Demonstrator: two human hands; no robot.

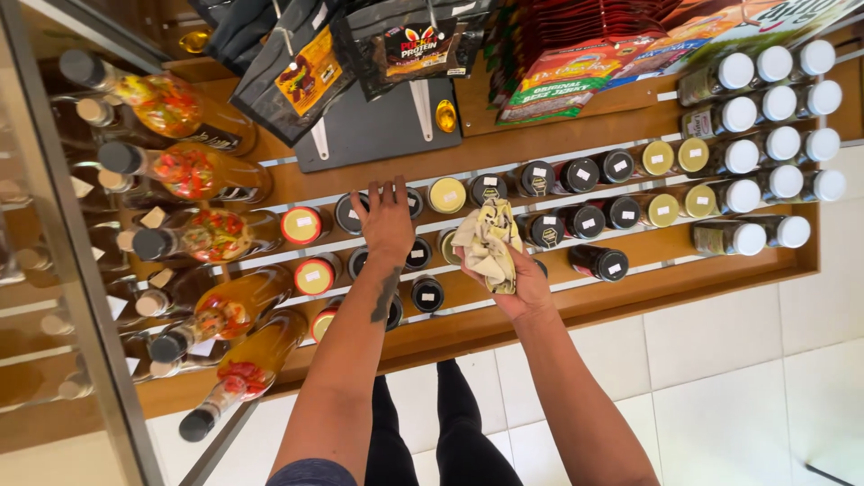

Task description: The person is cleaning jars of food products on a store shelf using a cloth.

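My left hand [387,220] reaches onto the wooden shelf [504,315], fingers spread, and lies flat over a row of small dark-lidded jars [427,293]. I cannot tell whether it grips any of them. My right hand [525,286] is beside it, closed on a crumpled pale yellow cloth [486,241]. It holds the cloth up against the jars in the middle of the shelf. Jars with yellow lids [447,194] and black lids [583,220] stand in rows around both hands.
Tall bottles with colourful contents [202,171] fill the left of the shelves. Black and red pouches [409,40] hang above. White-lidded jars [783,144] stand at the right. A metal frame [63,243] runs down the left. White floor tiles [738,387] and my legs lie below.
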